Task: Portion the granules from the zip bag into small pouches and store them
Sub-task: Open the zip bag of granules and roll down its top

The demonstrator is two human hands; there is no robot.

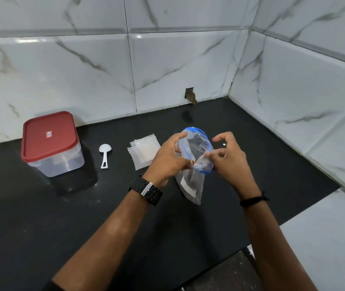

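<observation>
Near the middle of the frame, a little right of centre, both hands hold the zip bag (190,181) upright on the black counter (41,217). The left hand (170,158) grips the bag's mouth from the left, fingers curled over the far rim and thumb on the near side. The right hand (228,158) pinches the near edge of the mouth between thumb and forefinger, its other fingers loosely bent above. Between them the blue zip strip is pulled into an open loop, so the mouth stands wide. The bag is clear plastic with something dark and a pale patch showing through its lower part; the granules themselves cannot be made out.

Just left of the bag, partly behind the left hand, lies a small stack of flat clear pouches (144,151) on the counter. Further left lies a white scoop (104,153), bowl toward the wall and handle toward the viewer. At the left of the frame stands a clear tub (62,162) with a red lid (48,135) on it, close to the wall.

The left wrist wears a black watch (146,191), the right a thin black band (251,200). White marbled tiles (83,70) cover the walls across the top and right of the frame, with a small dark hole (190,95) at the base of the back wall, above the bag
</observation>
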